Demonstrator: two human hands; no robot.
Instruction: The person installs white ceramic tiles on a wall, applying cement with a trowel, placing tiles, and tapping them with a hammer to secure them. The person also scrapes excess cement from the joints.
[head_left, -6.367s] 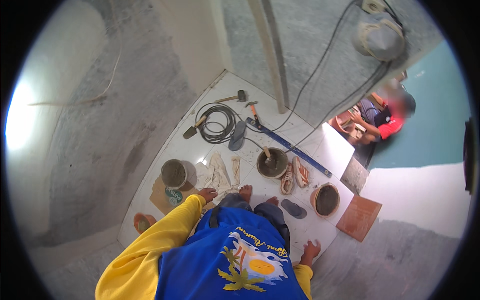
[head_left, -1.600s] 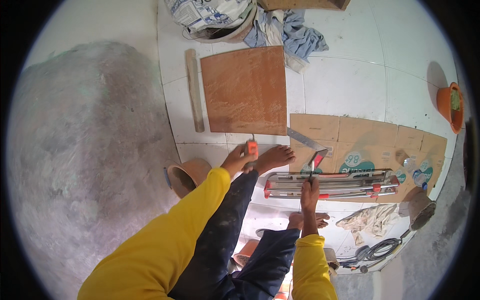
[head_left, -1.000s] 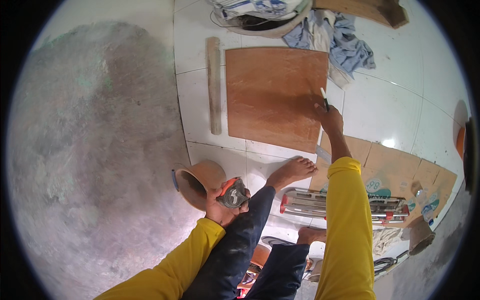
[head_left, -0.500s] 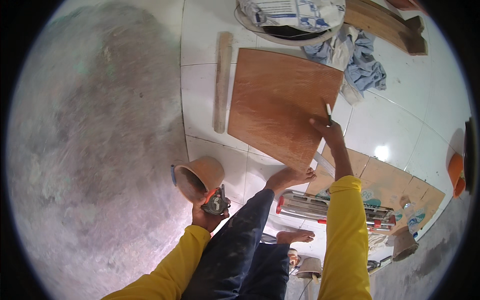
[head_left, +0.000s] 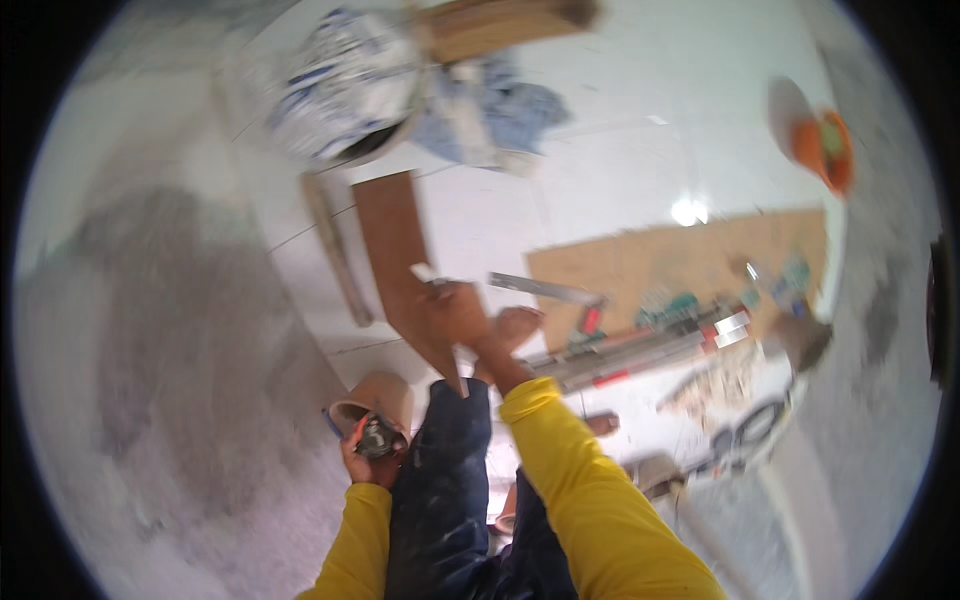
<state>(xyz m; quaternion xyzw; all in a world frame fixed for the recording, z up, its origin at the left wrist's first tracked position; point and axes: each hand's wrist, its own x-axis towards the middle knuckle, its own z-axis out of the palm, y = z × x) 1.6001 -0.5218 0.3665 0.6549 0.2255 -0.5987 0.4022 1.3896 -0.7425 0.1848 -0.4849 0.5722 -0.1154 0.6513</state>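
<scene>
My left hand (head_left: 372, 460) is wrapped around a black and orange tape measure (head_left: 378, 437), beside a brown bucket (head_left: 385, 392). A reddish-brown tile (head_left: 392, 225) is tipped steeply, so it looks like a narrow strip in front of my feet. At its right edge, my right hand (head_left: 462, 318) grips it, the fingers partly smeared by motion. A white marker pen (head_left: 426, 271) sticks out from the same hand. Just right of that hand lies a try square (head_left: 545, 288) with a metal blade.
A long manual tile cutter (head_left: 650, 352) lies beside flattened cardboard (head_left: 620, 258). Left of the tile is a wooden strip (head_left: 337, 250). Farther off are a bucket topped with a printed sack (head_left: 345, 85), blue-grey cloth (head_left: 505, 110), a timber piece (head_left: 500, 25) and an orange pot (head_left: 825, 152).
The tile lay with its broad face showing and is now tipped up at its right edge by my right hand. The view has swung to the right. My left hand keeps the tape measure.
</scene>
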